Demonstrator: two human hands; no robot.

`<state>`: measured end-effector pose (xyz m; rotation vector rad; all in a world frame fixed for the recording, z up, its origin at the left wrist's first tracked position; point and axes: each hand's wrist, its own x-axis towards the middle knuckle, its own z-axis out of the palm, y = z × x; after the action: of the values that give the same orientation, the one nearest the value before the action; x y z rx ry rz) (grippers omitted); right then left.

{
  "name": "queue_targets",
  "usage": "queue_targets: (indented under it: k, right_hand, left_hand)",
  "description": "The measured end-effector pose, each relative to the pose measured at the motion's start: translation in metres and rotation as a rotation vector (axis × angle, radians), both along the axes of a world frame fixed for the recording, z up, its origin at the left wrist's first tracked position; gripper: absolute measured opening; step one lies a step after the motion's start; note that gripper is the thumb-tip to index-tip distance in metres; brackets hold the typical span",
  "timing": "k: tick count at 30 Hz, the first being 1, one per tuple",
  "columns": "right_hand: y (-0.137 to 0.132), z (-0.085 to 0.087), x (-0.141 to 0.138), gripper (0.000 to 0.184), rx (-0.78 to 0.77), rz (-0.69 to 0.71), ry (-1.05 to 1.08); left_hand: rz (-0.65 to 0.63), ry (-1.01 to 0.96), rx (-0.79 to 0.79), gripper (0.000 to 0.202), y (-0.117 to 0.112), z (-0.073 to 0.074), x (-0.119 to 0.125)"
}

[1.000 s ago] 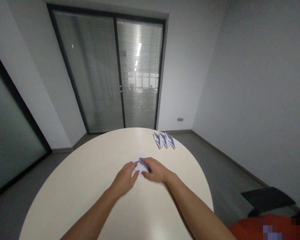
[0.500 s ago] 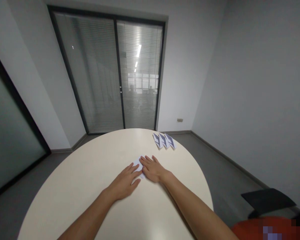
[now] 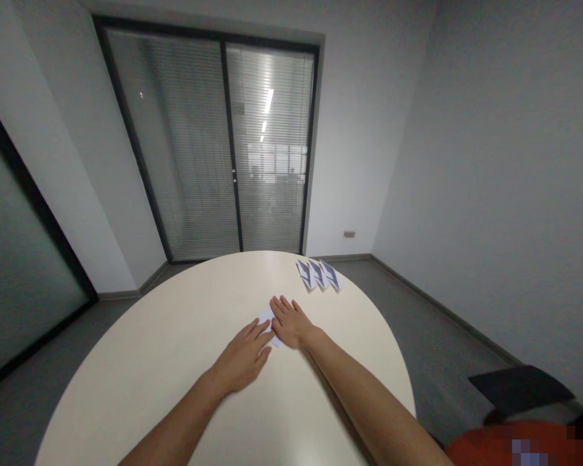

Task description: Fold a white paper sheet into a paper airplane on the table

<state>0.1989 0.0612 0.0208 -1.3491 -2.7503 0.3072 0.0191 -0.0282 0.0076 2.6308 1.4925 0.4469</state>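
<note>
A small piece of white paper (image 3: 266, 315) lies on the round cream table (image 3: 175, 336), largely covered by my hands. My left hand (image 3: 245, 355) rests at its left edge with the fingers spread and their tips on the paper. Across its right side lies my right hand (image 3: 290, 323), flat, fingers stretched out and pointing away from me. Whether the sheet is folded under my palms cannot be made out. Farther back on the right, three folded paper pieces (image 3: 318, 275) sit side by side in a row.
A black chair armrest (image 3: 519, 388) and a red seat (image 3: 495, 443) stand to the right of the table. Beyond the far table edge is a glass partition with blinds (image 3: 194, 149). A grey wall (image 3: 505, 162) runs along the right.
My right hand has shifted slightly left and away from me over the paper, fingers still flat. My left hand has stayed almost in place.
</note>
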Motion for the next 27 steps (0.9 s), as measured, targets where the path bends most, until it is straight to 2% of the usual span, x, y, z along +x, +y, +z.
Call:
queue_targets:
  k: [6, 15, 18, 22, 27]
  right_hand:
    - [-0.011, -0.003, 0.004, 0.069, -0.03, -0.122, -0.015]
    - [-0.019, -0.005, 0.005, 0.077, 0.003, -0.15, 0.063]
    - [-0.02, -0.005, 0.006, 0.076, 0.021, -0.139, 0.065]
    - [-0.021, -0.004, 0.007, 0.07, 0.031, -0.13, 0.054]
    - [-0.025, -0.002, 0.005, 0.076, 0.03, -0.167, 0.038]
  left_hand:
    - [0.073, 0.042, 0.051, 0.047, 0.001, -0.005, 0.003]
    - [0.217, 0.072, 0.056, 0.056, 0.012, -0.009, 0.008]
    - [0.209, 0.019, 0.001, 0.06, 0.022, -0.006, 0.018]
    - [0.141, -0.087, -0.169, 0.064, 0.038, -0.001, 0.035]
    - [0.192, -0.107, -0.318, 0.074, 0.06, 0.001, 0.043]
